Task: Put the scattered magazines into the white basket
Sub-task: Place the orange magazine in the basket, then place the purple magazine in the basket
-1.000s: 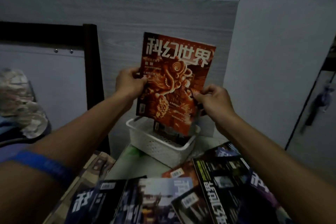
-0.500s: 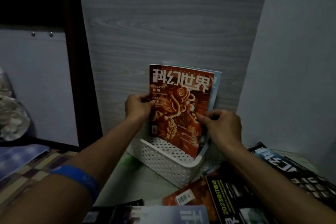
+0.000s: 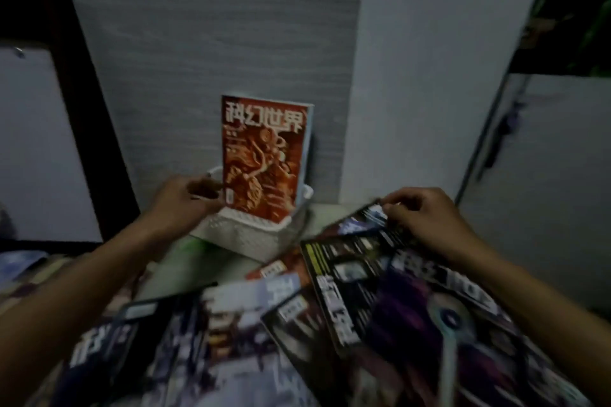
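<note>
Magazines (image 3: 347, 304) with glossy, dark covers lie fanned and overlapping below your arms, while one with a red-orange cover (image 3: 263, 155) and large white Chinese title characters stands upright in the white basket (image 3: 251, 235), a perforated plastic box against the grey wood-grain panel (image 3: 205, 43). Your left hand (image 3: 180, 205) rests at the basket's left rim beside that cover, fingers loosely curled; whether it grips anything, you cannot tell. Your right hand (image 3: 426, 218) pinches the top corner of a dark magazine (image 3: 367, 225) on the pile.
</note>
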Tool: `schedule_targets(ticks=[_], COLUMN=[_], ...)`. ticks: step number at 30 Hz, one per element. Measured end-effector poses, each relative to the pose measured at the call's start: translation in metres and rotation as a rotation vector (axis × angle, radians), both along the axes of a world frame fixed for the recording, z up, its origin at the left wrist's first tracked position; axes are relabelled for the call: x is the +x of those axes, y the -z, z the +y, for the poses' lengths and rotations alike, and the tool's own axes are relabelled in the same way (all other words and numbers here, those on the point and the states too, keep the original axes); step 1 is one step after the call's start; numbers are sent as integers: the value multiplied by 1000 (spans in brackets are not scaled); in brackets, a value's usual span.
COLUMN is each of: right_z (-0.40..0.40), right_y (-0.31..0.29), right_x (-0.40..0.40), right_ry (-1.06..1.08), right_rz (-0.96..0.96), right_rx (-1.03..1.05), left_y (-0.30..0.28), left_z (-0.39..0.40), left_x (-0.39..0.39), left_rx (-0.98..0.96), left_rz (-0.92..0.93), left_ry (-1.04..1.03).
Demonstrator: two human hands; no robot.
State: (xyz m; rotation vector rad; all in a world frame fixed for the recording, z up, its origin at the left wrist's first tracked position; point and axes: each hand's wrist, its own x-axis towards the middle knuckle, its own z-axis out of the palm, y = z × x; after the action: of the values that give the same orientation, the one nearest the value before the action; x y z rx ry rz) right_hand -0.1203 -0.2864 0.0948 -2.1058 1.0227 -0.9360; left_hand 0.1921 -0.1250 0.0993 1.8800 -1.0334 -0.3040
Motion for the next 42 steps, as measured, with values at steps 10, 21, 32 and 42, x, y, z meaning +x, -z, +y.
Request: schedule_targets(ticks=[10, 21, 32, 42], right_z=[64, 97, 95, 6], right_y=[47, 67, -28, -107], right_x=[-169, -149, -39, 149], right_ry=[29, 191, -117, -32], right_rz=[638, -65, -496, -502], right_rx=[180, 602, 359, 78], left_y=[7, 42, -30, -103], left_z=[52, 30, 51, -46], left_x=[-171, -232, -123, 47], left_rx=[424, 282, -465, -373], left_rz=[-229, 500, 337, 18], left_ry=[606, 304, 272, -94])
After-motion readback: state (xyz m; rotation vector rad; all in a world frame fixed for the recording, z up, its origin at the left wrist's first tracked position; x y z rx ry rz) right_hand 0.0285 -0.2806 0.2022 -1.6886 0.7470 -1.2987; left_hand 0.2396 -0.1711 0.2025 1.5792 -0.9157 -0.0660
